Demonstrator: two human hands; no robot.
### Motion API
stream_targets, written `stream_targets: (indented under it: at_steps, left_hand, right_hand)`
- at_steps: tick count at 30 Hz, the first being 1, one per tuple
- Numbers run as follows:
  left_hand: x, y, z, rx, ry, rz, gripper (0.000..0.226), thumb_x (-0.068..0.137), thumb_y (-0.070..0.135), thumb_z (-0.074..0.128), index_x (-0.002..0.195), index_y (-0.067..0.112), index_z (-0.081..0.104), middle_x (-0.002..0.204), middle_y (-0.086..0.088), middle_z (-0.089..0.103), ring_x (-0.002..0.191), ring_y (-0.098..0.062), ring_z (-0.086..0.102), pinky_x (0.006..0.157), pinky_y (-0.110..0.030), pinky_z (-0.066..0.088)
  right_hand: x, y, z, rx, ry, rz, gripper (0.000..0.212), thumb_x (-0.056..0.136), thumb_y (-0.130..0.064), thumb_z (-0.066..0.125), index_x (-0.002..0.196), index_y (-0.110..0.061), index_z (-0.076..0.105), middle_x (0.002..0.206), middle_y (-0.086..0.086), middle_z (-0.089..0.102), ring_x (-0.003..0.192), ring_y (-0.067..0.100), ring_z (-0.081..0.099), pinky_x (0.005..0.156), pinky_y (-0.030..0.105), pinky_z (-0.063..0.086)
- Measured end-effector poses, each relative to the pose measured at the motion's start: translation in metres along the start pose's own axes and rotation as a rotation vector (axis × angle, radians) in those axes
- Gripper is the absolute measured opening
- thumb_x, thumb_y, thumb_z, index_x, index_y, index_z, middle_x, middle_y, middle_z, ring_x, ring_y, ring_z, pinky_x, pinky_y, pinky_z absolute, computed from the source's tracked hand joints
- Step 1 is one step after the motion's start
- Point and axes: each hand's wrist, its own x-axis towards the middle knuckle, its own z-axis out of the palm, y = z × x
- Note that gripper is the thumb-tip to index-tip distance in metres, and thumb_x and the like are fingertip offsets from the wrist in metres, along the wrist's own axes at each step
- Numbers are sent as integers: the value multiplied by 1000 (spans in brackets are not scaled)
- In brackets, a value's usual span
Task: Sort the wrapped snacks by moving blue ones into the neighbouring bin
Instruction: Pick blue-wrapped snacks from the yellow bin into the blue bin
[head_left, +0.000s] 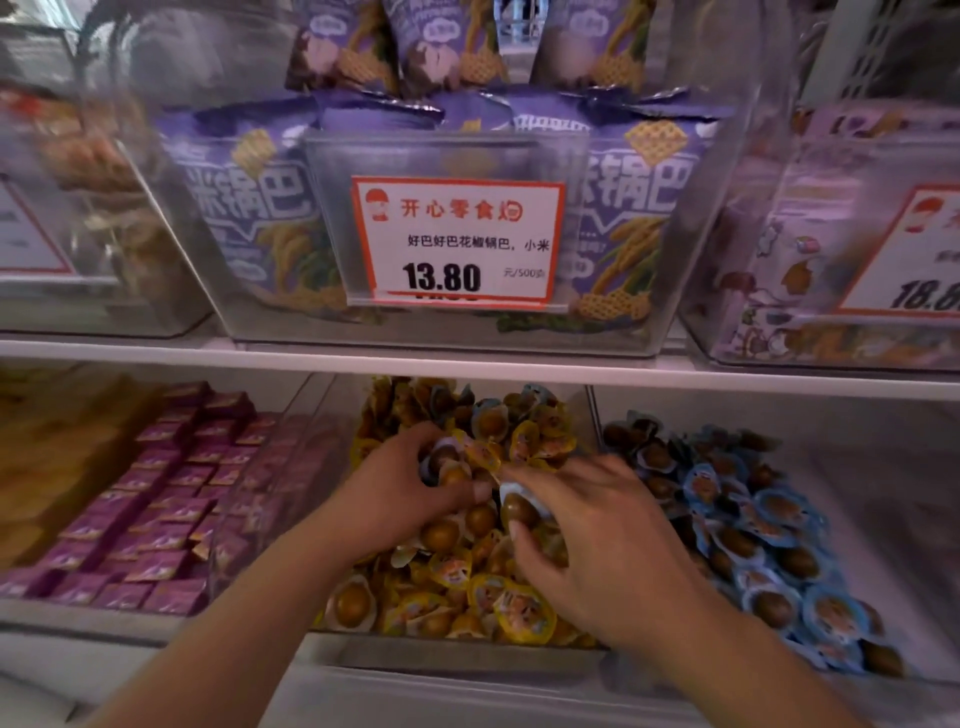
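The middle clear bin (457, 657) on the lower shelf holds several yellow-wrapped snacks (519, 613) with a few blue-wrapped ones mixed in at the back (535, 392). The neighbouring bin to the right (883, 467) holds several blue-wrapped snacks (779, 519). My left hand (400, 488) is in the middle bin and grips a blue-wrapped snack (441, 457) among the pile. My right hand (602, 535) is beside it, fingers curled round another blue-wrapped snack (519, 506). The two hands nearly touch.
A bin of purple wrapped squares (156, 509) sits to the left. The white shelf edge (467, 364) hangs just above the bins. Above it stand clear bins of purple snack bags (249, 208) with a price tag (457, 239).
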Motion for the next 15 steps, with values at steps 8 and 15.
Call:
stream_targets:
  at_steps: [8,15]
  left_hand:
    - [-14,12,-10,-212,194,9,35,89,44,65,74,12,60,56,5,61,51,0,55,51,-14,41]
    - [-41,73,17,-770,519,-66,40,90,55,54,79,17,63,65,-2,64,56,-12,59,48,-27,47]
  right_hand:
    - [3,-8,-4,257,-5,207,41,87,-59,43,124,-45,52,100,-25,62,91,-5,42,80,12,36]
    - [16,-36,-27,1190,77,732,12,98,-25,57,103,-20,66,82,-1,74,74,23,73,54,38,59]
